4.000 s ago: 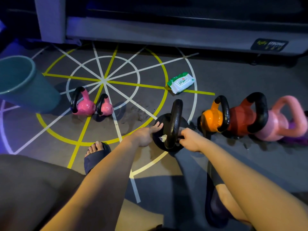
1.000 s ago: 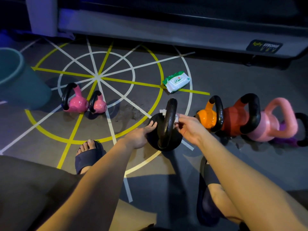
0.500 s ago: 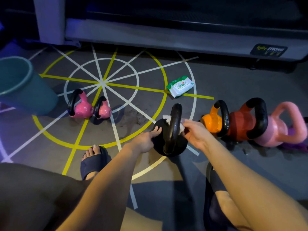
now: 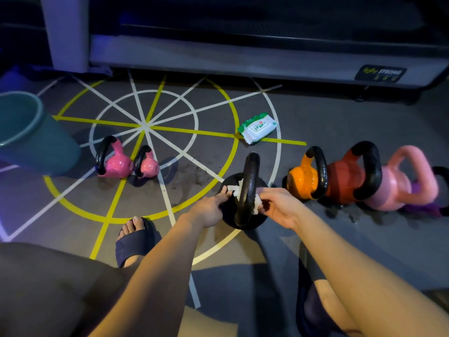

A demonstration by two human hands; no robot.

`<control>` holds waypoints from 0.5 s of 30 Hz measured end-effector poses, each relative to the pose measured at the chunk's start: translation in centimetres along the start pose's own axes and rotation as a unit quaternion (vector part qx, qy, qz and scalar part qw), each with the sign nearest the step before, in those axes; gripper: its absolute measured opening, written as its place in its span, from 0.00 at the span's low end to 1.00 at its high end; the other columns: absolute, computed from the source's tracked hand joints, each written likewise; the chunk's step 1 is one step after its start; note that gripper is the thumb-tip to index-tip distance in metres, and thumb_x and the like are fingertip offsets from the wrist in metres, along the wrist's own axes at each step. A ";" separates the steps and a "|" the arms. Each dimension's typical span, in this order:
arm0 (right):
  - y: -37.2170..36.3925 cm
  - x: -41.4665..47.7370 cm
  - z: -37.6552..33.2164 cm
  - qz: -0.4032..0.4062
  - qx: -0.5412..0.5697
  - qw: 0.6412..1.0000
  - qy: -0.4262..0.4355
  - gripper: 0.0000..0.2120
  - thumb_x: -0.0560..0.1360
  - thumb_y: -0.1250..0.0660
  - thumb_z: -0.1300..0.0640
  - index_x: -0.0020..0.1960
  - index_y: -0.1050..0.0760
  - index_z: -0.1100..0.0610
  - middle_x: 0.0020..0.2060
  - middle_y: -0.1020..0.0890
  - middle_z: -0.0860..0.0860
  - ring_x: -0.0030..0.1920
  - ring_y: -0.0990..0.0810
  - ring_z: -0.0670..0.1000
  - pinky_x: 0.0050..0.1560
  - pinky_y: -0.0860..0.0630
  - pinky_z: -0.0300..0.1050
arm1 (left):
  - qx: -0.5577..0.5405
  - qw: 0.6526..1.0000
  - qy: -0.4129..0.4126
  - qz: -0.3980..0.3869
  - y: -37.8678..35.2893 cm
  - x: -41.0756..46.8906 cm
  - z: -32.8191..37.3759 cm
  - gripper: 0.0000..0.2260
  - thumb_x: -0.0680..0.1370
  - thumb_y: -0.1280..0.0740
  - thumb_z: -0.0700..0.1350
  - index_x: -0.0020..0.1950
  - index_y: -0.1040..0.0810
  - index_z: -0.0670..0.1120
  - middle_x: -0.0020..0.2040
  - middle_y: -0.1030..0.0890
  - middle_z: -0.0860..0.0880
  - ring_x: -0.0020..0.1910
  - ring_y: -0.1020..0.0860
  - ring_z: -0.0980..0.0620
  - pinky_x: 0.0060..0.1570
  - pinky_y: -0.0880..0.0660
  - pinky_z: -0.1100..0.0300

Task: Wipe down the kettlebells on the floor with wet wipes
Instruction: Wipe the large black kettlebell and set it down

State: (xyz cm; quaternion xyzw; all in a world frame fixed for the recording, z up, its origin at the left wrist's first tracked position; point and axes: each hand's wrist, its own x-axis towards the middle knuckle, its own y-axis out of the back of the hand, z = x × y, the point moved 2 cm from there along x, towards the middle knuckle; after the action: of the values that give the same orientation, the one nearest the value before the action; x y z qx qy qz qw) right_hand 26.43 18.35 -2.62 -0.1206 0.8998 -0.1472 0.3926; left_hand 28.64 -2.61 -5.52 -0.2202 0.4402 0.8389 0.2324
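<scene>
A black kettlebell (image 4: 247,188) stands on the floor in front of me. A white wet wipe (image 4: 237,189) runs through its handle opening. My right hand (image 4: 277,206) pinches the wipe's right end beside the handle. My left hand (image 4: 211,207) rests on the kettlebell's left side, fingertips touching the wipe's left end. To the right stand an orange kettlebell (image 4: 303,182), a red one (image 4: 345,182), a light pink one (image 4: 398,188) and a purple one (image 4: 422,203). Two small pink kettlebells (image 4: 116,164) sit at the left. The wet wipes pack (image 4: 257,127) lies behind.
A teal bucket (image 4: 29,139) stands at the far left. A grey machine base (image 4: 243,59) runs along the back. My sandalled left foot (image 4: 136,237) is close to the black kettlebell, my right foot (image 4: 313,300) below it. Yellow and white lines mark the floor.
The wipe slid down from the far side of the handle toward me, with my right hand pulling it. My left fingers now touch the wipe's left end.
</scene>
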 end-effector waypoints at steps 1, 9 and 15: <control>-0.2 0.2 -0.3 0.015 0.018 1.000 0.012 0.11 0.79 0.36 0.67 0.60 0.20 0.67 0.42 0.18 0.56 0.35 0.21 0.46 0.33 0.25 0.38 | -0.004 1.000 -0.001 0.003 0.0 0.1 0.0 0.32 0.80 0.42 0.37 0.80 0.40 0.61 0.81 0.45 0.63 0.79 0.39 0.49 0.75 0.39 0.55; -0.3 3.2 -3.0 0.108 0.162 0.980 0.032 0.16 0.78 0.34 0.66 0.66 0.25 0.64 0.45 0.18 0.56 0.40 0.17 0.49 0.33 0.22 0.39 | -0.022 0.999 0.023 0.011 2.8 1.5 0.6 0.25 0.82 0.43 0.38 0.74 0.27 0.60 0.73 0.26 0.48 0.71 0.29 0.45 0.62 0.33 0.60; 0.5 1.1 -2.1 0.000 0.075 0.997 0.002 0.15 0.76 0.40 0.69 0.59 0.21 0.63 0.49 0.21 0.58 0.45 0.22 0.51 0.46 0.24 0.43 | 0.015 0.999 0.018 0.028 3.4 1.9 1.5 0.25 0.79 0.42 0.36 0.71 0.22 0.56 0.70 0.23 0.49 0.72 0.30 0.46 0.70 0.35 0.56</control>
State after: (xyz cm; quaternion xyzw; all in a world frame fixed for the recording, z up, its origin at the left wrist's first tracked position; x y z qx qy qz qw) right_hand 24.08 18.80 -2.23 -0.0906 0.8870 -0.2142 0.3989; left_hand 24.85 -2.67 -3.63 -0.2193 0.4627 0.8344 0.2038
